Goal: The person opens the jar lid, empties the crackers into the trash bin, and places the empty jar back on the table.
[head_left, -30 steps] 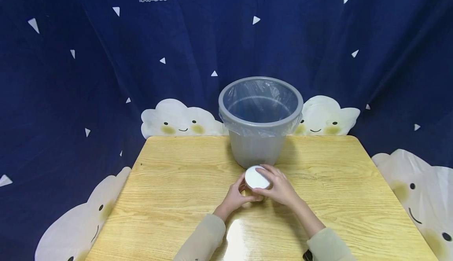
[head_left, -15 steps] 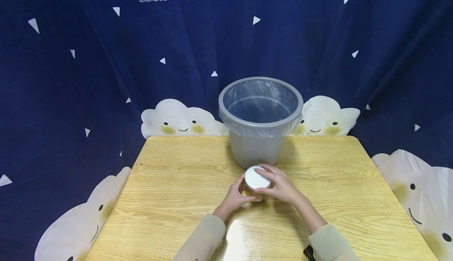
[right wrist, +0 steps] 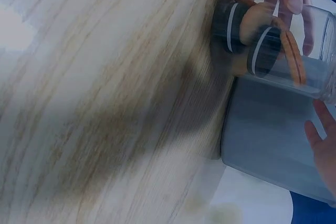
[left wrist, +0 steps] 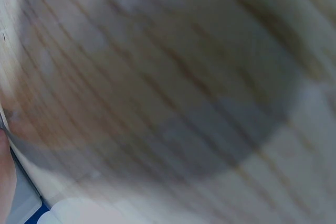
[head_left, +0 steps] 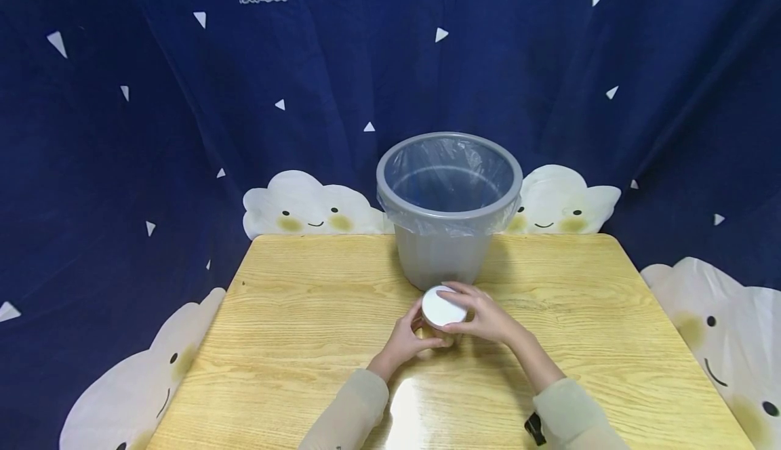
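Head view: the left hand curls its grip round a clear jar of cookies on the table, nearer than the grey bin; the right hand pinches the white lid.

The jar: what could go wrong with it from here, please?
The jar may slip or turn: only the left hand holds its clear side. With the right hand on the lid, a sudden release might spill the cookies. The bin stands close behind, so the jar could knock it.
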`<state>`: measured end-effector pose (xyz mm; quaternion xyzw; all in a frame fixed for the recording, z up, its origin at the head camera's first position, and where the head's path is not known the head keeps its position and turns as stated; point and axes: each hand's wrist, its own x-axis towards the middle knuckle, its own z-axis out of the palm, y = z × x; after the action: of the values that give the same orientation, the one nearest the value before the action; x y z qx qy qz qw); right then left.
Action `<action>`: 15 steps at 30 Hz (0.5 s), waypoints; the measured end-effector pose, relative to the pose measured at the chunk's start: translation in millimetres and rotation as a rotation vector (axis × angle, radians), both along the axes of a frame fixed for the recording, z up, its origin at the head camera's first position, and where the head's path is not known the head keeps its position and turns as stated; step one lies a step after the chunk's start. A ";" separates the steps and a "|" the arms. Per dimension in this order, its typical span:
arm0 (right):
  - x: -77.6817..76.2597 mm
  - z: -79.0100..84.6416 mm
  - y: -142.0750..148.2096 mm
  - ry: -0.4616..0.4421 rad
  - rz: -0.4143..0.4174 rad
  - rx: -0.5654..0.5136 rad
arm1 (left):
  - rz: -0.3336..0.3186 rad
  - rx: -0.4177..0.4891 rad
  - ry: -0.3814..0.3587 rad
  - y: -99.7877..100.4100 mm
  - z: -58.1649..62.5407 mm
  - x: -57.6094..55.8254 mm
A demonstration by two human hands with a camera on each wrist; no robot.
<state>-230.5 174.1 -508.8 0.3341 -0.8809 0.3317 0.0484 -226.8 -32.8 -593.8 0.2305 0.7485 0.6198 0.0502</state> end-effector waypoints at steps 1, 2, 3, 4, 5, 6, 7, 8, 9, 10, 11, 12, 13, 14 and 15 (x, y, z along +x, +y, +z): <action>-0.8 0.2 0.3 -0.003 0.009 -0.002 | 0.004 -0.001 -0.005 0.1 0.2 0.2; -1.4 0.5 0.5 -0.004 0.016 -0.002 | 0.006 -0.005 -0.006 0.2 0.3 0.4; -2.0 1.1 0.9 -0.009 0.026 -0.006 | 0.009 -0.006 -0.008 0.2 0.3 0.5; -2.6 1.3 1.1 -0.008 0.036 -0.007 | 0.013 -0.006 -0.008 0.2 0.0 0.5; -3.7 1.2 1.4 -0.006 0.045 -0.006 | 0.014 -0.007 -0.006 0.2 0.0 0.7; -4.6 1.0 1.7 -0.002 0.057 -0.005 | 0.015 -0.007 -0.007 0.2 -0.2 0.7; -5.3 1.4 2.0 -0.003 0.067 -0.005 | 0.017 -0.007 -0.007 0.2 -0.4 0.7; -6.4 1.1 2.4 0.000 0.077 -0.004 | 0.019 -0.006 -0.008 0.3 -0.4 0.7; -7.1 1.5 2.7 -0.004 0.087 -0.007 | 0.020 -0.007 -0.008 0.4 -0.2 0.8; -7.8 1.9 3.0 -0.013 0.094 -0.009 | 0.020 -0.008 -0.008 0.3 -0.1 1.0; -8.5 2.3 3.4 -0.023 0.102 -0.012 | 0.020 -0.007 -0.005 0.4 0.1 1.1; -8.9 3.0 3.7 -0.036 0.108 -0.017 | 0.019 -0.003 -0.004 0.5 0.0 0.8; -9.4 3.7 4.0 -0.049 0.112 -0.021 | 0.018 -0.001 -0.001 0.5 0.0 0.7; -10.1 3.9 4.1 -0.061 0.117 -0.025 | 0.014 0.001 0.002 0.3 0.2 0.7; -10.4 4.7 4.4 -0.076 0.120 -0.030 | 0.011 0.003 0.004 0.1 0.3 0.7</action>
<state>-240.9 178.4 -504.1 0.3725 -0.8555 0.3596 -0.0002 -226.1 -32.7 -593.5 0.2278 0.7488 0.6208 0.0449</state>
